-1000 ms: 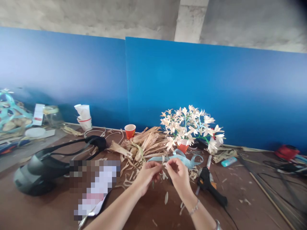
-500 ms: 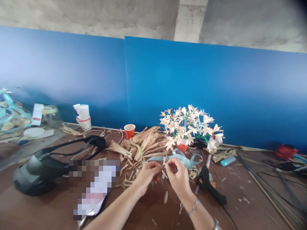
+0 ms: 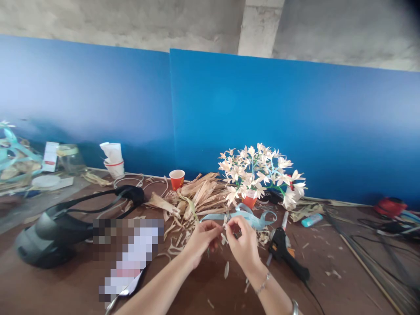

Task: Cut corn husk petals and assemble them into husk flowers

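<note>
A white box (image 3: 50,156) at far left bears a red mark too small to read; the red paper cup's (image 3: 177,180) golden marking is equally illegible. The left hand's (image 3: 206,240) fingers seem to pinch a pale petal piece (image 3: 225,226), mostly hidden, between the hands above the tabletop (image 3: 328,253). The right hand's (image 3: 243,240) thumb and forefinger close on it too; a light, steady pinch should spare such thin material. The turquoise tube (image 3: 311,220) shows no readable lettering.
</note>
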`<state>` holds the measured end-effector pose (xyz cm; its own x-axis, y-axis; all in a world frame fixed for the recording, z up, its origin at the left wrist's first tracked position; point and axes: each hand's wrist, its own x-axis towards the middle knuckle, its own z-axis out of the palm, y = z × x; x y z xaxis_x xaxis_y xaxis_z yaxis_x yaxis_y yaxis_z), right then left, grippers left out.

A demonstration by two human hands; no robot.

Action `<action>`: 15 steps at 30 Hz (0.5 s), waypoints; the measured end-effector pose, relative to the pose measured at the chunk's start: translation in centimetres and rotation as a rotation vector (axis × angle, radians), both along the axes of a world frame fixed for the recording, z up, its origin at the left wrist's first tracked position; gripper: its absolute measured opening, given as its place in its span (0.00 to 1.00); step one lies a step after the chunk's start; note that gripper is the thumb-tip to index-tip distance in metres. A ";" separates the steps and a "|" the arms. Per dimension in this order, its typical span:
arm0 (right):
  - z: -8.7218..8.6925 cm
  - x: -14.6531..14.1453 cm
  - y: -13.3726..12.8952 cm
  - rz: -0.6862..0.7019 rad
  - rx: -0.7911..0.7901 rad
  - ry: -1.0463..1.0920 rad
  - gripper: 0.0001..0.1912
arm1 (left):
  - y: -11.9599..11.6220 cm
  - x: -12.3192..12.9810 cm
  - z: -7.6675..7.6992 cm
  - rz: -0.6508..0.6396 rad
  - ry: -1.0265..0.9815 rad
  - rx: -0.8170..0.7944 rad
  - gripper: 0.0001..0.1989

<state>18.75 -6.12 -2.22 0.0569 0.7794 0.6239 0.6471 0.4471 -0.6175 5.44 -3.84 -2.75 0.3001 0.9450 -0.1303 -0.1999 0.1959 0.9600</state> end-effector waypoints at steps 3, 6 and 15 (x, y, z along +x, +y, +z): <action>0.0 -0.1 0.0 -0.005 0.010 -0.006 0.04 | 0.0 0.0 0.1 0.009 0.006 -0.004 0.15; 0.0 -0.1 -0.1 -0.013 0.010 -0.012 0.05 | 0.0 0.0 0.0 0.011 0.002 0.000 0.16; 0.1 -0.2 -0.3 0.007 -0.032 0.046 0.03 | 0.1 0.0 -0.2 0.027 -0.010 0.003 0.14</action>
